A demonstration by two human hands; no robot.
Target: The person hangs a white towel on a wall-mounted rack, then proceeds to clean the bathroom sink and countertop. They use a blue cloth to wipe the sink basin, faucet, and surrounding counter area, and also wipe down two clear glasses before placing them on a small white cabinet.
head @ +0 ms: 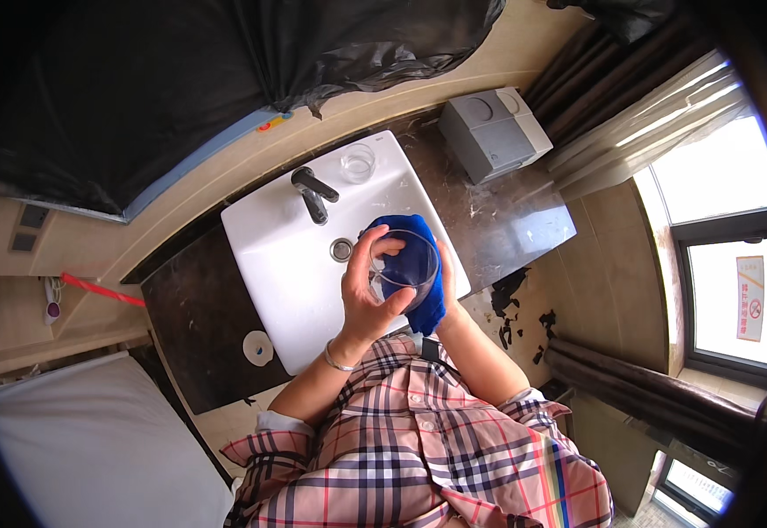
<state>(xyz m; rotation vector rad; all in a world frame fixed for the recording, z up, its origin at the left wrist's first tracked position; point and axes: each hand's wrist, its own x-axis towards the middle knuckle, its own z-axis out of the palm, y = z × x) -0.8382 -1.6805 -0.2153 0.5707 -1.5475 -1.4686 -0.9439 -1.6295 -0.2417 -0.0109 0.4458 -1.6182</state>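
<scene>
Over the near right part of a white washbasin (277, 264), my left hand (365, 290) grips a clear drinking glass (416, 264). Its thumb and fingers are spread around the glass. My right hand (448, 280) holds a blue cloth (428, 310) against the far side of the same glass. Most of the right hand's fingers are hidden behind the cloth. A second clear glass (357, 164) stands on the basin's back ledge, right of the dark faucet (314, 195). The round metal drain (342, 249) shows just left of my hands.
A grey box (489, 135) stands on the dark stone counter (198, 317) at the back right. A small round white item (258, 348) lies left of the basin. Black plastic sheeting (159, 79) hangs over the wall. Dark scraps (507, 294) litter the floor at right, near a window (726, 284).
</scene>
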